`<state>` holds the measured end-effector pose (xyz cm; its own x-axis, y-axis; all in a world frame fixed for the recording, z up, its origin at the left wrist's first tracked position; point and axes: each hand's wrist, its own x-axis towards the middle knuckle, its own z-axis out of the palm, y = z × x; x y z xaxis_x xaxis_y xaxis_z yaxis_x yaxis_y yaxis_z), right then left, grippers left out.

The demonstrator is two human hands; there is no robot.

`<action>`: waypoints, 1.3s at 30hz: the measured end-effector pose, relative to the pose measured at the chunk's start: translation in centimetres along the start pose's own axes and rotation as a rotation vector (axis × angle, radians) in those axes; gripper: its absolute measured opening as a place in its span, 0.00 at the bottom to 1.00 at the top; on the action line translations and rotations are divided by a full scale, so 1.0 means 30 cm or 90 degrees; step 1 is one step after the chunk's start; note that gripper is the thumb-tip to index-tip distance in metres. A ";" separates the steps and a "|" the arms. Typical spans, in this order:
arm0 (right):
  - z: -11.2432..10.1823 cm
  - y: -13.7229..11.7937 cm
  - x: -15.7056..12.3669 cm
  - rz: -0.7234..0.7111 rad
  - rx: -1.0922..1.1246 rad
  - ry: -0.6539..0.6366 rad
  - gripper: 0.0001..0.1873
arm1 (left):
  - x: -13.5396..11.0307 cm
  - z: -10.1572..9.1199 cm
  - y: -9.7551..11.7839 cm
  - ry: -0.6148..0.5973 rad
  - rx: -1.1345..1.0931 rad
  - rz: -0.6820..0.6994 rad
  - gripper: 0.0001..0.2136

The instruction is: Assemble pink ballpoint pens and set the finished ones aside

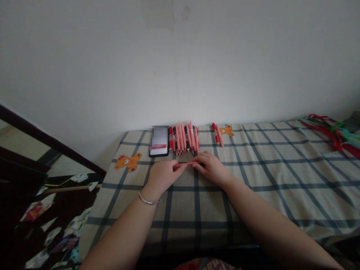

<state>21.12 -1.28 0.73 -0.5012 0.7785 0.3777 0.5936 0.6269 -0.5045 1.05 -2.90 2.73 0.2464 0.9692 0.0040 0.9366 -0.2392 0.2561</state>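
My left hand [163, 174] and my right hand [211, 167] meet over the checked cloth, each closed on one end of a pink pen [186, 164] held level between them. A silver bangle [146, 199] circles my left wrist. Just beyond the hands lies a row of several pink and red pens [184, 138] side by side. A phone [159, 141] lies flat to the left of that row. Two more pens [217, 134] lie apart to the right of the row.
The checked cloth [253, 176] with bear prints covers a bed against a white wall. Red and green plastic strips [334, 135] are heaped at the far right. Paper scraps [56, 232] litter the dark floor at the left.
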 end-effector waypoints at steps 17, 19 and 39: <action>-0.005 -0.006 -0.003 0.031 0.061 0.039 0.08 | 0.001 -0.005 0.002 -0.006 0.017 -0.008 0.27; -0.006 -0.008 -0.004 0.033 0.077 0.052 0.08 | 0.002 -0.005 0.002 -0.007 0.017 -0.011 0.27; 0.020 0.033 -0.005 0.210 0.443 0.141 0.11 | 0.001 0.000 -0.012 0.007 -0.012 0.000 0.29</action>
<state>21.41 -0.78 -0.29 -0.1886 0.9541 0.2327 0.1236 0.2581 -0.9582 0.74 -2.78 2.63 0.2428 0.9700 0.0146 0.9319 -0.2374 0.2741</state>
